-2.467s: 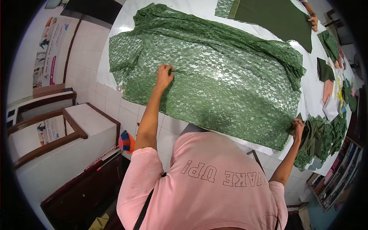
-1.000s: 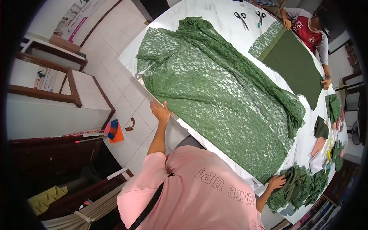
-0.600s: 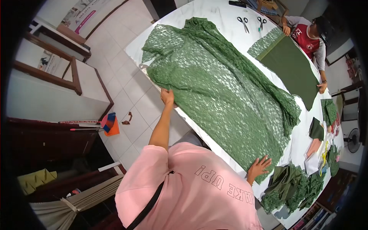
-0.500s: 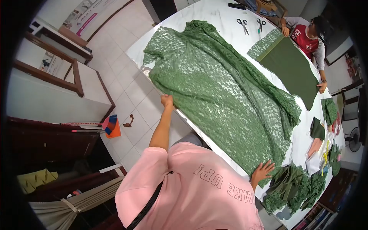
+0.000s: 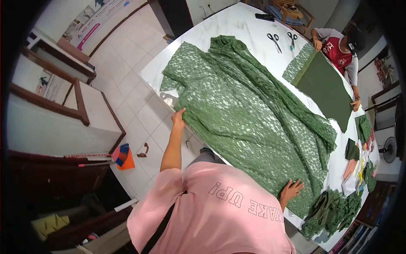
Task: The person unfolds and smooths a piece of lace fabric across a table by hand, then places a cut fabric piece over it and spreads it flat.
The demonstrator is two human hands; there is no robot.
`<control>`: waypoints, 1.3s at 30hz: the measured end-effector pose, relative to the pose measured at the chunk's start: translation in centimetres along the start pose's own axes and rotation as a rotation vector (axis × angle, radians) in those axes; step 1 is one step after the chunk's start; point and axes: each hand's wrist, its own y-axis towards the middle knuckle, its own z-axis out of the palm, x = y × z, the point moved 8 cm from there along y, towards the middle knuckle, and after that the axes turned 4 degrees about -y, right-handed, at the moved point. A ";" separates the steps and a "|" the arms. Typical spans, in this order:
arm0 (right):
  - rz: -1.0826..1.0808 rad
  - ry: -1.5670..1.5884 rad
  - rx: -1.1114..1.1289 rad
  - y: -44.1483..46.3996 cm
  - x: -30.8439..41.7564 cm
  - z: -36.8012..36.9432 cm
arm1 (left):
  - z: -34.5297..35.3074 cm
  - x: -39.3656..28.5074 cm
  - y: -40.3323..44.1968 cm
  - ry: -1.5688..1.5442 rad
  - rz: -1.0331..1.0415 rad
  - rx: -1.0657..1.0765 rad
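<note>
A large green lace cloth [image 5: 249, 122] lies spread over the white tabletop [image 5: 241, 21], running from near its left corner along the near edge toward the right end, with loose folds bunched along its far side. The left hand [image 5: 179, 117] is at the near edge of the tabletop, its fingers at the lace cloth's border; the view is too small to tell whether they pinch it or only touch it. The right hand [image 5: 291, 190] lies palm down on the lace cloth near its right end, fingers spread wide, holding nothing.

Just beside that end, a crumpled heap of green fabric [image 5: 327, 210] sits at the right end of the tabletop. Beyond it lie a pink piece [image 5: 349, 169], a white piece [image 5: 349, 185] and a yellow strip [image 5: 360, 175].

Toward the far edge, two pairs of scissors, one on the left [image 5: 274, 42] and one on the right [image 5: 292, 39], lie apart from the lace cloth. Near them a co-worker [image 5: 338, 51] in a red and grey shirt leans in, touching a plain dark green cloth [image 5: 327, 86].
</note>
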 end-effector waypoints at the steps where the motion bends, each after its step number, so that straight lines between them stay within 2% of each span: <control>1: 0.000 0.035 -0.011 -0.2 2.8 0.0 | -1.0 -0.6 1.5 0.130 0.049 -0.028; 3: -0.004 0.014 -0.002 -0.9 6.8 0.6 | -3.9 -1.1 3.2 0.270 0.079 -0.068; 6: 0.014 -0.013 0.018 -2.0 12.3 1.3 | -5.0 -8.1 4.3 0.952 0.501 -0.219; 7: 0.015 -0.019 0.016 -2.3 13.4 1.3 | -4.6 -8.9 5.7 0.965 0.499 -0.195; 10: 0.034 -0.007 -0.007 -3.7 16.4 0.2 | 0.5 -11.9 8.7 0.878 0.803 0.054; 12: 0.003 0.067 -0.142 -5.3 17.5 -0.4 | 5.3 -12.0 11.5 0.928 0.893 0.144; 14: 0.041 0.069 -0.072 -6.7 19.4 -1.6 | 11.2 -12.9 9.5 1.085 0.972 0.304; 16: 0.061 0.003 0.016 -7.7 21.0 -2.2 | 14.2 -13.4 7.9 1.378 1.253 0.116; 17: 0.105 -0.006 0.012 -8.8 20.1 -2.3 | 15.4 -13.0 7.9 1.373 1.264 0.166; 20: 0.074 0.028 0.082 -9.1 21.6 -0.2 | 16.4 -12.8 12.1 1.590 0.890 0.216; 22: 0.075 0.009 0.088 -9.4 21.8 0.4 | 17.5 -12.5 16.2 1.571 0.850 0.360; 24: 0.079 0.007 0.098 -9.8 21.4 1.2 | 18.1 -13.5 19.4 1.598 0.789 0.280; 26: 0.084 0.021 0.130 -9.6 21.1 1.5 | 18.7 -16.1 18.6 1.338 0.847 0.210; 28: 0.064 0.008 0.164 -9.3 21.3 1.7 | 18.9 -17.5 18.2 1.278 0.961 0.211; 33: 0.047 0.022 0.137 -9.0 21.4 1.5 | 14.7 -17.6 16.3 1.265 1.114 0.117; 36: 0.066 -0.013 0.151 -9.3 21.3 1.7 | 11.0 -16.5 13.4 1.452 1.283 -0.017; 39: 0.072 -0.015 0.121 -9.0 21.2 1.8 | 9.2 -16.7 10.3 1.393 1.360 0.045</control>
